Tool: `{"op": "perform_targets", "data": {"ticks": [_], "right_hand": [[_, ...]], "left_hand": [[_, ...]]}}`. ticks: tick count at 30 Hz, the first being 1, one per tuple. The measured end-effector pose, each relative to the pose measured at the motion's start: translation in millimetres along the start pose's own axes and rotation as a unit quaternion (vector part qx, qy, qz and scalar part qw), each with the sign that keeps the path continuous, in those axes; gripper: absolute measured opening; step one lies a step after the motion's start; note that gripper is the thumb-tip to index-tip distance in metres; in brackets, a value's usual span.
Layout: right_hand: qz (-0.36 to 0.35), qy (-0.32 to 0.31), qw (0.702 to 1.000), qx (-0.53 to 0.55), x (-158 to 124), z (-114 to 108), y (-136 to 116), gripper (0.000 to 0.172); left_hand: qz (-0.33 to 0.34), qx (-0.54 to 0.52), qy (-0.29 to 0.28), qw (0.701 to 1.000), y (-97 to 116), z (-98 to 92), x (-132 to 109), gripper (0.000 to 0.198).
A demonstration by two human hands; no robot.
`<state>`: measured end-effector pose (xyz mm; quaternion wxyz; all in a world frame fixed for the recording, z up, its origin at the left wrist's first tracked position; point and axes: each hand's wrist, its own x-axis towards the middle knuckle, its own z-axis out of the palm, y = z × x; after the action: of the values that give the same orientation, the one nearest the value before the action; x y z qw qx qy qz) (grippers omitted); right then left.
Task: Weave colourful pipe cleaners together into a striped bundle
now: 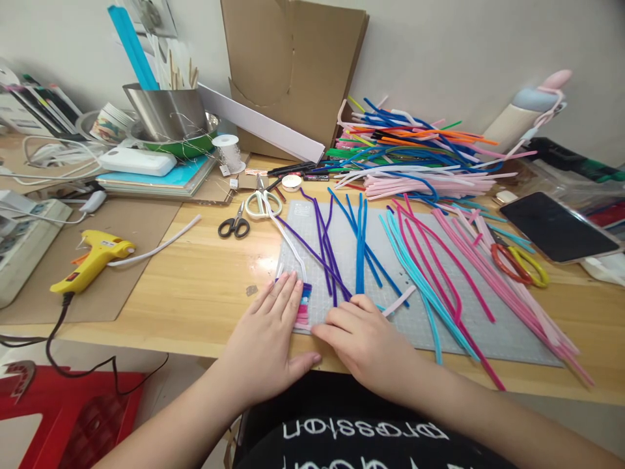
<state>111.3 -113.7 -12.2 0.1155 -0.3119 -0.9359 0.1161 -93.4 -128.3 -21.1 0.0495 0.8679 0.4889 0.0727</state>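
Observation:
My left hand [268,335] lies flat, fingers stretched out, over a small block of striped pipe cleaners [303,312] in pink, blue and purple, covering most of it. Just right of the block, my right hand [366,339] is closed, its fingers curled on the grey cutting mat [317,312]; whether it holds anything is hidden. Purple pipe cleaners [325,251] reach down to its knuckles. A white pipe cleaner [291,244] runs down to the fingertips of my left hand. Blue stems [360,251], light-blue stems [420,280] and pink stems [488,273] lie further right.
A yellow glue gun [95,257] rests on cardboard at the left. Black scissors [235,225] and white-handled scissors [263,203] lie behind my hands. Orange-and-yellow scissors [517,264] and a phone [559,227] are at the right. A pipe-cleaner pile [415,153] stands at the back.

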Motion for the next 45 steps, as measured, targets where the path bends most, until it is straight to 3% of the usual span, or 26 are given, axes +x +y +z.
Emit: {"op": "perform_targets", "data": {"ticks": [14,27,32,45], "right_hand": [[0.033,-0.034,0.998,0.038,2.5,-8.8,-2.5,0.019],[0.016,-0.012,1.0,0.018,-0.4,-9.1,3.9,0.021],[-0.006,0.011,1.0,-0.02,-0.9,-7.7,5.5,0.022],[-0.077,-0.036,0.995,-0.059,12.6,-8.0,9.8,0.019]], "left_hand": [[0.022,0.008,0.005,1.0,-1.9,-2.1,1.3,0.094],[0.02,0.007,0.002,1.0,-0.2,-3.1,0.8,0.092],[0.019,0.0,0.007,1.0,-0.1,-2.6,1.2,0.092],[0.016,-0.007,0.001,1.0,-0.2,-2.1,0.8,0.092]]}}
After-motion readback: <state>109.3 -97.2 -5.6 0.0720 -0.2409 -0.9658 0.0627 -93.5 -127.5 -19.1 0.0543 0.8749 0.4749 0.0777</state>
